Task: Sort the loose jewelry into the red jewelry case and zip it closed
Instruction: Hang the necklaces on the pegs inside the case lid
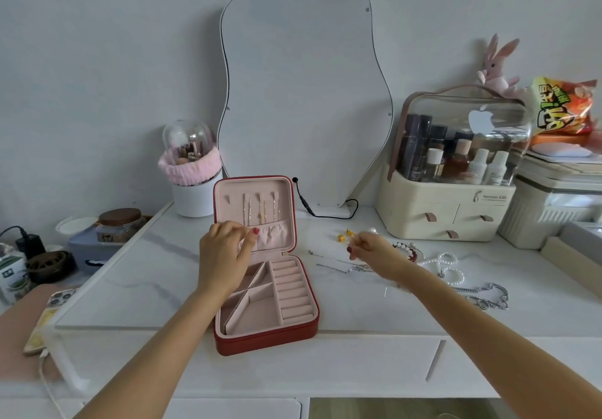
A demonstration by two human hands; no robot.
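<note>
Red jewelry case [264, 337] lies open on the tabletop [374, 308]; left hand [224, 252] pinches its lid pocket open, right hand [369, 251] pinches something small beside loose chains [345, 269], right of case.

You're at a dressing table in a home, most likely a bedroom. A wavy-edged mirror [304, 93] leans on the wall at centre. Right of it stands a clear-lidded cosmetics organiser [452, 171] full of bottles, with a plush rabbit [496, 70] on top. At left a domed brush holder [190, 171] wears a pink headband. A snack bag [562, 106] sits at far right.
</note>
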